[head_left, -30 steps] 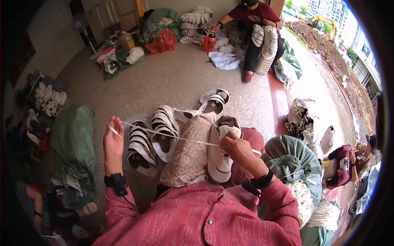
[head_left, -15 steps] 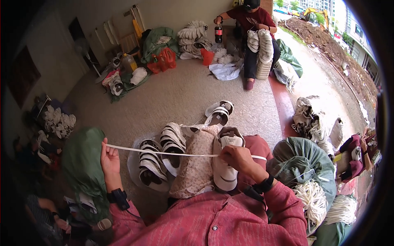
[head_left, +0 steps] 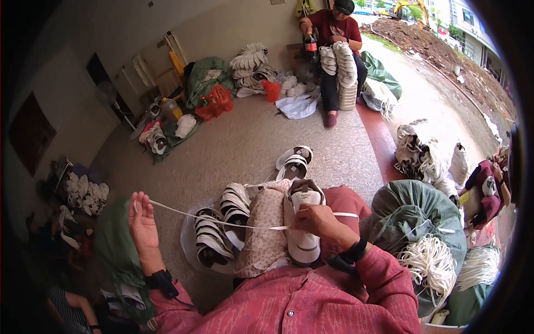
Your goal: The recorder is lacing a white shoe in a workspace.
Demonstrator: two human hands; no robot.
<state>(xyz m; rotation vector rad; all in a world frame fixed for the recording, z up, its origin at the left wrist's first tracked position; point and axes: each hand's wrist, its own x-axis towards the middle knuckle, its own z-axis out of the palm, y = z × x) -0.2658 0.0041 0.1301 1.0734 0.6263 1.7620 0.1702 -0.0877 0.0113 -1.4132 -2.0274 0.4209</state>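
Note:
A white shoe (head_left: pixel 305 247) with a brown lining rests on my lap, its toe toward me. Closed over its upper, my right hand (head_left: pixel 321 221) pinches a white shoelace (head_left: pixel 239 225), whose short end sticks out to the right. The long part sags leftward to my left hand (head_left: pixel 144 225), raised with the palm showing. The lace runs in at the fingers there, and a bit of white shows between them; their exact grip is partly hidden. Patterned cloth (head_left: pixel 266 228) covers my lap left of the shoe. Nested white shoes (head_left: pixel 212 239) stand on the floor beyond it.
A green sack (head_left: pixel 414 209) and a bundle of white laces (head_left: pixel 428 261) lie at my right. Another green sack (head_left: pixel 114 245) stands at left. A co-worker (head_left: pixel 339 33) sits at the back with stacked shoes and a dark bottle (head_left: pixel 310 43). More shoes (head_left: pixel 295 164) lie ahead.
The shoelace was taut and straight; now it sags. My left hand has turned its palm up with looser fingers. The co-worker's bottle has moved right, toward their body. The view has shifted slightly.

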